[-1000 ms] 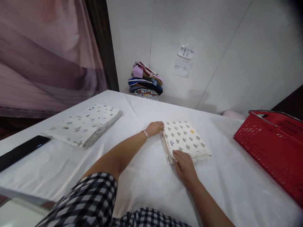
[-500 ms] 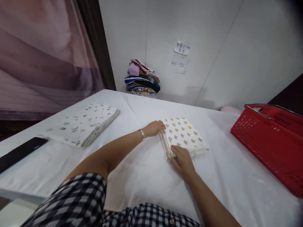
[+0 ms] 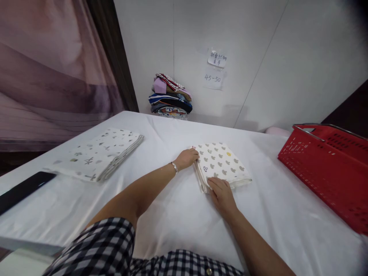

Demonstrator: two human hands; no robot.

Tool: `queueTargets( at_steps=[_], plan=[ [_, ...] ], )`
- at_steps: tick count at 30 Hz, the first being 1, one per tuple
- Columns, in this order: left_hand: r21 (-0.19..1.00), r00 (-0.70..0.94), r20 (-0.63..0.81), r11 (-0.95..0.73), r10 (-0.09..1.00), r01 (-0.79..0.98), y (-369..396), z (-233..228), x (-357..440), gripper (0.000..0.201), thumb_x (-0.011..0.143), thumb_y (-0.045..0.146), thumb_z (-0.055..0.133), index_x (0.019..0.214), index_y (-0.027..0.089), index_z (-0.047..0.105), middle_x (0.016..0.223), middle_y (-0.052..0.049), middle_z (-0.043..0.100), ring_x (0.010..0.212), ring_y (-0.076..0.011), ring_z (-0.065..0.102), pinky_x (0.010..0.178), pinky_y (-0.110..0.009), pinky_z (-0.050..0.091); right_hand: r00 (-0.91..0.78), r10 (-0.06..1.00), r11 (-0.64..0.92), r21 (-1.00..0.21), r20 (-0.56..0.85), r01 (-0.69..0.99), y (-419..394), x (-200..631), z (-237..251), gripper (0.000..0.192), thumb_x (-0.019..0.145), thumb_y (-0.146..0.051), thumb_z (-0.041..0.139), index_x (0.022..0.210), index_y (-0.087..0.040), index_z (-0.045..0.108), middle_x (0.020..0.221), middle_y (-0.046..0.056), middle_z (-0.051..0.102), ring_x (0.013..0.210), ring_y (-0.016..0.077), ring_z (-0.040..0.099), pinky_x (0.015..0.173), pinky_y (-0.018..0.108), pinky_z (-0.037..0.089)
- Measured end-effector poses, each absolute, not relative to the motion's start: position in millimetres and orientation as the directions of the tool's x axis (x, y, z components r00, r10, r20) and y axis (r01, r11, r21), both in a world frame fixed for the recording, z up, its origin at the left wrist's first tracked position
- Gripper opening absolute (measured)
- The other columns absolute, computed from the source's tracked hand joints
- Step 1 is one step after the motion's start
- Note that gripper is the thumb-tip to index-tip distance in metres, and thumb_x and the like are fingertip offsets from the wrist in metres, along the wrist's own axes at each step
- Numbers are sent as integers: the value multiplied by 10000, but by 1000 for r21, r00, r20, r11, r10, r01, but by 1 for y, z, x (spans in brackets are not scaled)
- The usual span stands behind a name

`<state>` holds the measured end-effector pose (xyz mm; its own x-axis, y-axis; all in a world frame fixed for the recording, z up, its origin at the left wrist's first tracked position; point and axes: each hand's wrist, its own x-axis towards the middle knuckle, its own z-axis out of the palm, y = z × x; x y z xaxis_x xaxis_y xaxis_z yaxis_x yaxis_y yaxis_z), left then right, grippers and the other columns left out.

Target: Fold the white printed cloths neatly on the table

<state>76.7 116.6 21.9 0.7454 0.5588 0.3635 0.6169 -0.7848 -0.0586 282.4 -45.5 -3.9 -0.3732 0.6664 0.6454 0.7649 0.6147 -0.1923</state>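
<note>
A folded white cloth (image 3: 221,161) with grey mouse-head prints and a few coloured ones lies on the white-covered table. At its left folded edge is my left hand (image 3: 186,158), its fingers closed over the layers. My right hand (image 3: 222,193) rests at the near left corner, fingers stretched flat on the top layer; its thumb is mostly hidden. Farther left lies another folded white cloth (image 3: 100,153) with grey and green leaf-like prints, touched by neither hand.
A red plastic basket (image 3: 322,172) with a metal handle stands at the right. A black flat object (image 3: 25,189) lies at the left table edge. Behind the table, a stack of folded fabrics (image 3: 171,97) sits against the wall. Paper signs (image 3: 215,69) hang above.
My left hand has slid slightly toward me along the cloth's left edge, showing a red print at the far corner. The right hand stays about where it was. The view has shifted slightly.
</note>
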Motion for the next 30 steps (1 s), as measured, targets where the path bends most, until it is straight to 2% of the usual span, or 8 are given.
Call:
queueTargets(
  at_steps=[3, 11, 18, 23, 26, 30],
  plan=[
    [-62, 748, 378, -791, 546, 609, 116, 18, 72, 230, 865, 101, 458, 904, 175, 673, 1002, -67, 651, 951, -171, 565, 764, -290, 464, -404, 690, 618, -199, 600, 761, -45, 282, -4, 316, 895, -150, 426, 1158, -207, 590, 1161, 89, 629, 1096, 217, 545, 875, 389, 410],
    [-100, 812, 351, -844, 466, 527, 103, 26, 71, 253, 866, 75, 440, 1023, 162, 618, 1003, -75, 646, 930, -174, 559, 778, -297, 447, -385, 705, 612, -237, 596, 755, -45, 282, -4, 270, 906, -195, 443, 1122, -208, 604, 1141, 85, 636, 1086, 216, 545, 886, 390, 398],
    [-109, 868, 318, -895, 381, 433, 100, 35, 75, 228, 862, 75, 452, 980, 157, 629, 1018, -74, 653, 961, -177, 549, 777, -288, 441, -360, 700, 612, -259, 617, 747, -46, 282, -2, 260, 908, -248, 482, 1138, -199, 593, 1147, 88, 631, 1077, 221, 549, 891, 394, 411],
    [-102, 846, 322, -873, 424, 476, 103, 34, 83, 195, 870, 108, 466, 813, 150, 648, 872, -65, 659, 854, -170, 564, 725, -286, 437, -324, 702, 608, -297, 635, 736, -48, 283, -1, 282, 920, -260, 452, 1163, -216, 589, 1131, 83, 635, 1074, 219, 557, 889, 393, 432],
    [-97, 807, 343, -837, 480, 539, 100, 29, 87, 189, 858, 99, 469, 804, 152, 642, 858, -62, 651, 845, -173, 563, 719, -292, 434, -284, 691, 606, -319, 664, 729, -48, 283, -1, 300, 920, -245, 446, 1190, -207, 572, 1158, 86, 621, 1105, 216, 542, 925, 394, 424],
    [-50, 749, 354, -788, 560, 613, 93, 24, 86, 173, 849, 106, 479, 851, 161, 642, 922, -64, 649, 889, -178, 563, 744, -300, 435, -365, 695, 608, -236, 619, 758, -48, 283, -3, 305, 921, -277, 451, 1191, -211, 574, 1168, 86, 622, 1138, 231, 521, 937, 412, 400]
  ],
)
